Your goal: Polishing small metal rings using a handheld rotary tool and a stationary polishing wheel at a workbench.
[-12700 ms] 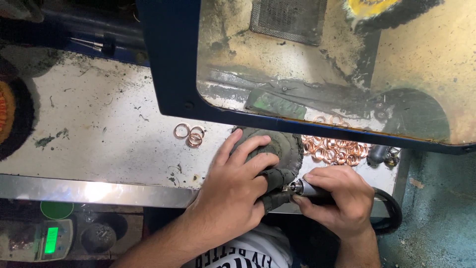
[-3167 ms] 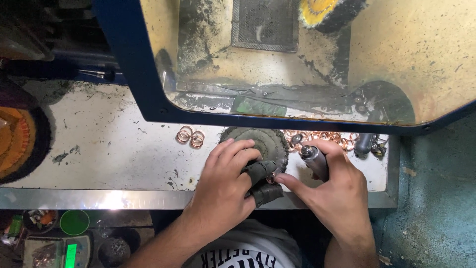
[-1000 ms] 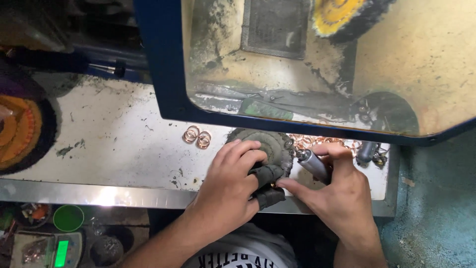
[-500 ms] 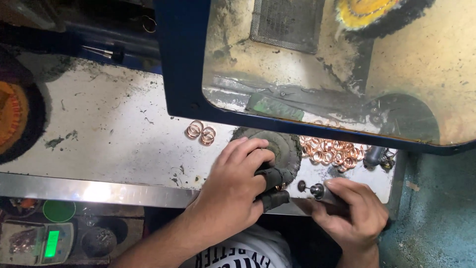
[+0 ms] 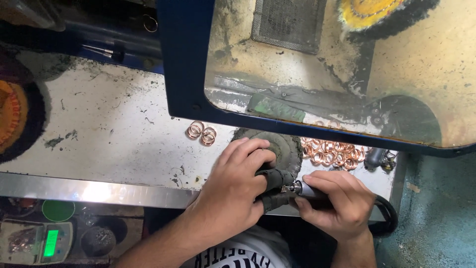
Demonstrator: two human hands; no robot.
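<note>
Counter (image 5: 109, 134): a grimy pale metal top with a shiny front edge; a blue-framed dusty shield (image 5: 322, 64) hangs over its back right part.
Buffing wheel (image 5: 15, 119): orange and black, cut off at the counter's left edge.
Left hand (image 5: 233, 183): fingers closed around a small piece wrapped in dark finger guards, at the front edge, against a round dark pad (image 5: 277, 149).
Right hand (image 5: 337, 201): fingers gripping a pen-like rotary tool (image 5: 310, 190), tip meeting what the left hand holds.
Ring pile (image 5: 329, 153): copper-coloured rings just behind the right hand, near the counter's right edge.
Loose rings (image 5: 201, 132): a few apart, toward the middle.
Risk: I'd say the tip could skid off and nick the left fingers, since they sit so close.
Hidden: the held piece itself is covered; whether it is a ring I cannot tell. The tool's cable runs off under the counter.
</note>
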